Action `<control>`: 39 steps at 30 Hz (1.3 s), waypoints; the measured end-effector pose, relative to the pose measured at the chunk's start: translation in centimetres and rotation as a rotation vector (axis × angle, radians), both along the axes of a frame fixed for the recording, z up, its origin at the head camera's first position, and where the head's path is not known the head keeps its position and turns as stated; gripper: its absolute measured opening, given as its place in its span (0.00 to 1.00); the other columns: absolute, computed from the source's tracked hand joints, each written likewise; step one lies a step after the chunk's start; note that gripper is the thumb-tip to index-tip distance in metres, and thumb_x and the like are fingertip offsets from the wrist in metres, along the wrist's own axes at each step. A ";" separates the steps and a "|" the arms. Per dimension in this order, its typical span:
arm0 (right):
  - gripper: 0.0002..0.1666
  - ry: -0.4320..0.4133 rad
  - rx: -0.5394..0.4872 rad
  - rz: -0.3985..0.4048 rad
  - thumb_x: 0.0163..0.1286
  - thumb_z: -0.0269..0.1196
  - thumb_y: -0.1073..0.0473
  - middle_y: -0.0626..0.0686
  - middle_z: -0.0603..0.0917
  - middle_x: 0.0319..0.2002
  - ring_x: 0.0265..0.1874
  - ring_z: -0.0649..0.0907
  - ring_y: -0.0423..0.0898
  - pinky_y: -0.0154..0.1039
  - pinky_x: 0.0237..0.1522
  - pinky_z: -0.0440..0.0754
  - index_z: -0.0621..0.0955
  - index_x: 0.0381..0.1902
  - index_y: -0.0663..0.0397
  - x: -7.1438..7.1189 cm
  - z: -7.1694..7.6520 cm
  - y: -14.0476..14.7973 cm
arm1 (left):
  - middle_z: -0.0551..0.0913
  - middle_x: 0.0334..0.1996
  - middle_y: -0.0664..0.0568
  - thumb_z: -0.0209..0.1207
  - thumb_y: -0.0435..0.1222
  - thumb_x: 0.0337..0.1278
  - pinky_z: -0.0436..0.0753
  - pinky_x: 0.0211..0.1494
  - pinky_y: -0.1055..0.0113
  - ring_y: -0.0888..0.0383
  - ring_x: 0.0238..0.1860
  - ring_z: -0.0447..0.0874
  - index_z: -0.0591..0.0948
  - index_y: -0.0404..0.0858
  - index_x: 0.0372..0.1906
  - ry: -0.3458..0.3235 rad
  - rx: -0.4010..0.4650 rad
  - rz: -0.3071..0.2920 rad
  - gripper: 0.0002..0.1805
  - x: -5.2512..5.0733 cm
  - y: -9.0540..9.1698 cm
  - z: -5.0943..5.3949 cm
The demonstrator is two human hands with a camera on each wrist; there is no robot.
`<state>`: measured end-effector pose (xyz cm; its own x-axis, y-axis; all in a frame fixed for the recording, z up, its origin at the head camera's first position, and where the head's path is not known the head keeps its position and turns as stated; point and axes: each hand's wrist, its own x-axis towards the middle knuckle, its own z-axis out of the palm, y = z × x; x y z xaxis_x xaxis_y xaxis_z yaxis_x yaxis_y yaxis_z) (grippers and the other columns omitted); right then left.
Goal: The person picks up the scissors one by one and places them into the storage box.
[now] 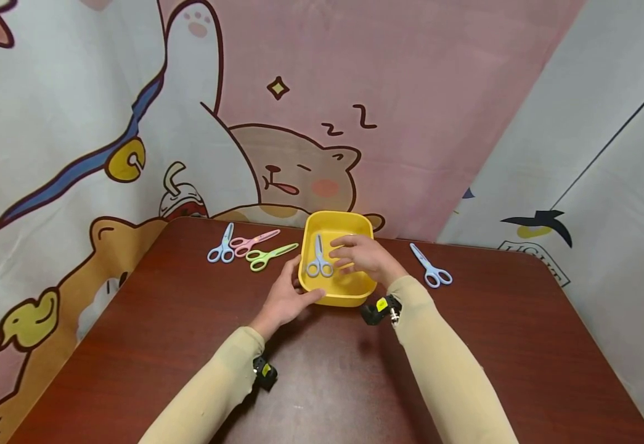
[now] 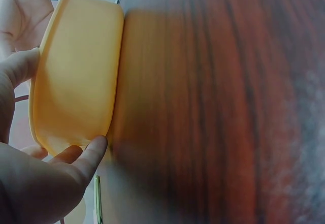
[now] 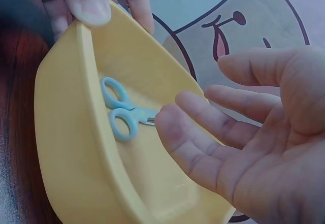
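A yellow plastic box (image 1: pixel 339 301) stands on the table, with one pair of blue scissors (image 1: pixel 319 255) lying inside, handles towards me. My left hand (image 1: pixel 284 298) grips the box's near left corner, thumb over the rim and fingers against the outer side, as the left wrist view shows on the box wall (image 2: pixel 81 66). Above the box's right part hovers my right hand (image 1: pixel 370 255), fingers loosely spread and holding nothing. In the right wrist view its fingertips partly cover the blades of the scissors (image 3: pixel 133 113).
Left of the box lie blue scissors (image 1: pixel 226 242), pink scissors (image 1: pixel 256 239) and green scissors (image 1: pixel 273 253). Another pair of blue scissors (image 1: pixel 424 261) lies to the right. A cartoon-printed curtain (image 1: pixel 410 123) hangs behind the dark wooden table (image 1: pixel 344 382).
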<state>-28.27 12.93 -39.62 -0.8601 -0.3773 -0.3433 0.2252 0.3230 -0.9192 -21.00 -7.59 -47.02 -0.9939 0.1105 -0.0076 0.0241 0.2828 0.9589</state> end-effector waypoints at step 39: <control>0.26 0.087 -0.121 -0.082 0.79 0.58 0.60 0.71 0.76 0.66 0.62 0.79 0.67 0.49 0.55 0.86 0.73 0.70 0.67 2.4 0.2 4.0 | 0.77 0.64 0.38 0.76 0.37 0.54 0.83 0.60 0.53 0.43 0.60 0.81 0.56 0.40 0.81 -0.019 -0.002 0.003 0.53 0.1 0.0 0.3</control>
